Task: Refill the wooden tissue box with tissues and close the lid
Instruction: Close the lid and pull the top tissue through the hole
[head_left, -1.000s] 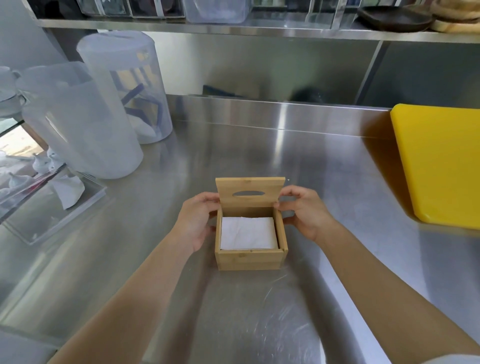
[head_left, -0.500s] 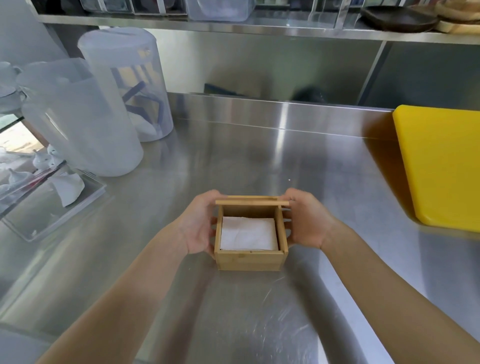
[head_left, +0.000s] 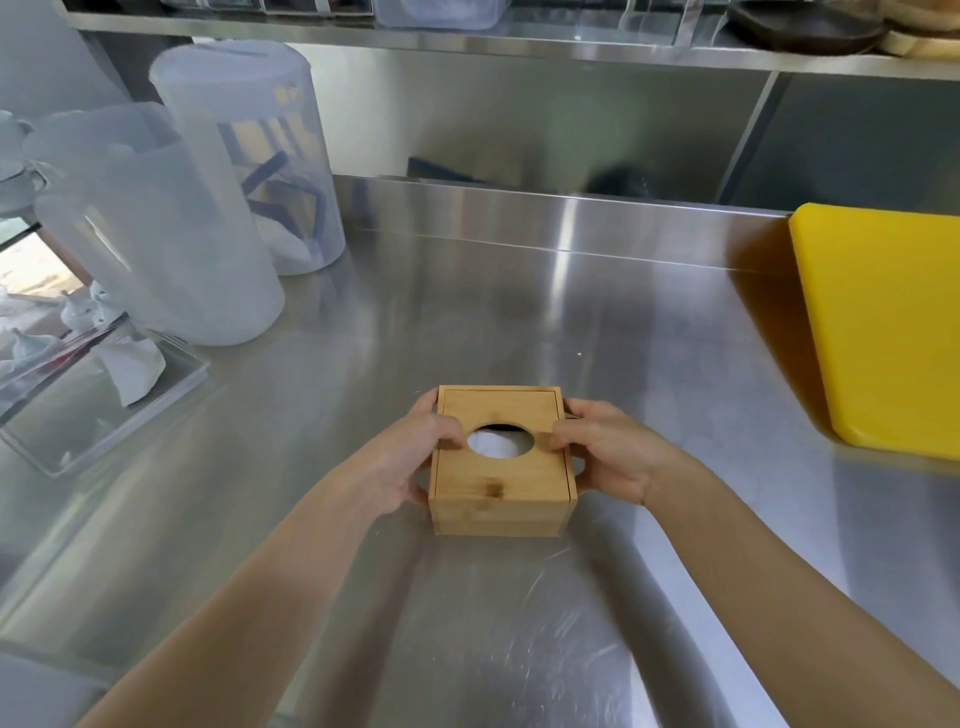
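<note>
On the steel worktop (head_left: 519, 291), left hand (head_left: 410, 460) and right hand (head_left: 615, 452) clasp the square wooden tissue box (head_left: 501, 480), its round-holed lid (head_left: 501, 415) down flat, white tissues (head_left: 498, 444) showing.

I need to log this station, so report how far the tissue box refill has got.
Done: white tissues show through the round hole, and the lid lies flat on the square wooden tissue box. In hand: the left hand and right hand grip its sides, thumbs on the lid. Left: only letting go.
</note>
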